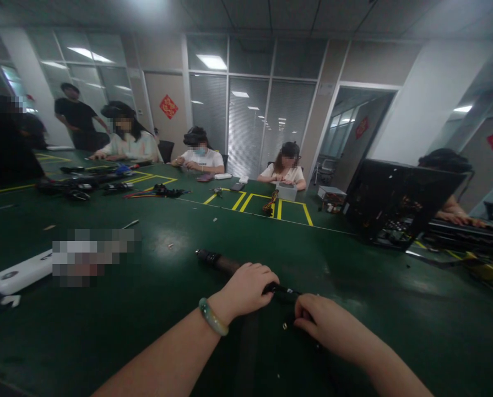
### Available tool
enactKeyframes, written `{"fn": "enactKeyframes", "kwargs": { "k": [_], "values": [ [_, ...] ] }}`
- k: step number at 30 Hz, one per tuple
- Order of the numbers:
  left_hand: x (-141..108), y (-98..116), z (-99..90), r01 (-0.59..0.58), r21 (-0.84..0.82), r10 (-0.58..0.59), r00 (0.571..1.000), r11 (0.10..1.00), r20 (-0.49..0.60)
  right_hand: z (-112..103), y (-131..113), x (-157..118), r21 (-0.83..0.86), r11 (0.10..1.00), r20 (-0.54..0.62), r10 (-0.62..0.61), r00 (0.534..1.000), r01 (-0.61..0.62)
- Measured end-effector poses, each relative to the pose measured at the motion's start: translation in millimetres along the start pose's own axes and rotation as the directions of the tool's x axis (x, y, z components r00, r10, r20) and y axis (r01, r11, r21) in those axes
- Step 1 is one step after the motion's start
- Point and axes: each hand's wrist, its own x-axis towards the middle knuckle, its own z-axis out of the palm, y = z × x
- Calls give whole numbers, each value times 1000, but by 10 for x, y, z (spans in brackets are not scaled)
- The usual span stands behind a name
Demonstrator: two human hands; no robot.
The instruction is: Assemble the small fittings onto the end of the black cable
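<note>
A black sleeved cable (228, 266) lies across the green table in front of me, with a dark connector-like end (207, 256) that has a small silver tip. My left hand (250, 286), with a bangle at its wrist, is closed over the cable's middle. On the right, my right hand (318, 317) has its fingers curled around the cable's other end, which they mostly hide. Between both hands a short black stretch (286, 292) with a pale mark shows. Just below the right fingers sits a tiny brass-coloured piece (285, 326).
A white elongated device (23, 273), partly blurred out, rests at left near a thin metal rod (130, 224). Black cables and parts (81, 182) lie farther back. A black computer case (399, 204) stands at right. Several people sit across the table, near a clear bin (286, 191).
</note>
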Motion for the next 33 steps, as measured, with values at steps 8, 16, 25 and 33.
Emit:
{"fn": "enactKeyframes", "kwargs": {
  "k": [8, 16, 25, 33],
  "values": [
    [44, -14, 14, 14, 15, -14, 1000, 1000, 5, -15, -26, 85, 140, 989, -72, 53, 996, -42],
    [42, -13, 14, 27, 14, -27, 1000, 1000, -8, -65, -48, -53, 57, 997, 49, 54, 997, -57],
    [54, -26, 34, 20, -5, -20, 1000, 1000, -12, 122, -135, 115, 324, 946, -44, 40, 998, -24],
    [67, -31, 65, 33, -9, -33, 999, 999, -7, 407, -167, 335, 470, 882, -167, 124, 978, -31]
  ]
}}
